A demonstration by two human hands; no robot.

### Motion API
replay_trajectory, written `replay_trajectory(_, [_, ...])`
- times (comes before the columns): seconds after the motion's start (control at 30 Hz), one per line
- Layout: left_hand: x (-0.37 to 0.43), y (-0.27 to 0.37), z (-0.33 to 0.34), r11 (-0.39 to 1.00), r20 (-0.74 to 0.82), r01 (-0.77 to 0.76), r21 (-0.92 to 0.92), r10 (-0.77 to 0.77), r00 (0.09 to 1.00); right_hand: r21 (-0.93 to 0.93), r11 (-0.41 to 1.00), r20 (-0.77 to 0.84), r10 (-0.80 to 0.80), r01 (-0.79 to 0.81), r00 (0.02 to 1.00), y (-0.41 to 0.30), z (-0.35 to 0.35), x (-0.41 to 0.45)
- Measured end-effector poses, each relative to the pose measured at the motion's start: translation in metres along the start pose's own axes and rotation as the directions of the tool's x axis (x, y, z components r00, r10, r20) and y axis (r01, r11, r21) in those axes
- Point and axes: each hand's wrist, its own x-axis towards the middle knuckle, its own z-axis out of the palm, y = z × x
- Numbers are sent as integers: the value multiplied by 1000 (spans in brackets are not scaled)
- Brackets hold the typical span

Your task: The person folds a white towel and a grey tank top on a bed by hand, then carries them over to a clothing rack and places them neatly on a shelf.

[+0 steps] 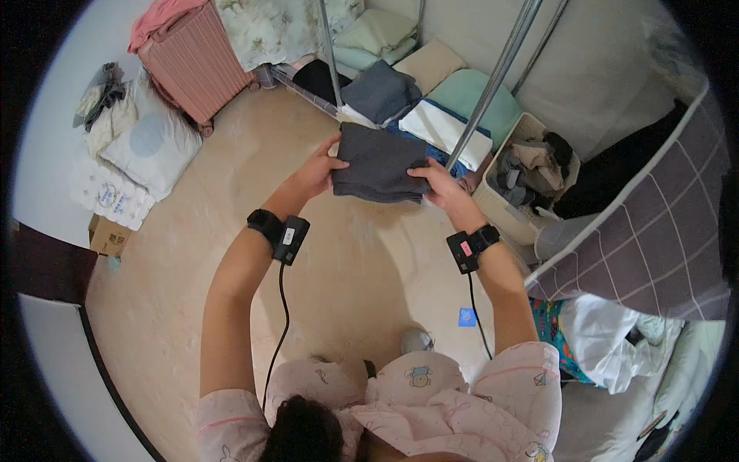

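A folded dark grey cloth garment [378, 164] is held out level in front of me, above the floor. My left hand [321, 168] grips its left edge, thumb on top and fingers beneath. On the opposite edge, my right hand [440, 183] pinches it the same way. Just beyond the garment lie stacks of folded clothes on a low rack: a dark blue-grey folded piece [382, 91], a white folded cloth [444, 133] and a mint-green one [476, 104]. Folded blue denim [453, 163] shows partly under the white cloth.
Metal rack poles [496, 81] rise close beyond my right hand. A cream basket [491, 205] of loose clothes stands right of them, beside a grey checked cloth cover [652, 225]. A pink suitcase [196, 63] and white pillow [159, 138] are at left. A blue packet [467, 317] lies on the floor.
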Motion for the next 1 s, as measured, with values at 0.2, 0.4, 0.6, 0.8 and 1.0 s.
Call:
replay_trajectory(0.2, [87,46,12,982,91,-152,107,143,986,243,949,29,-213,200,977,-26,-1,-2])
replay_trajectory(0.4, [161,76,92,968,315,-119,222,45,948,-314,949,97,31,1,995,-54,-84,-37])
replay_trajectory(0.6, [202,83,151,978,505,-204,41,156,849,331,859,-297,-297,390,907,-76,-134,-3])
replay_trajectory(0.8, [236,29,104,995,321,-70,76,42,946,511,780,-306,-228,361,924,-90,-111,5])
replay_trajectory(1.0, [233,-38,34,813,157,-10,582,-100,983,257,948,-247,-122,186,961,-61,-118,25])
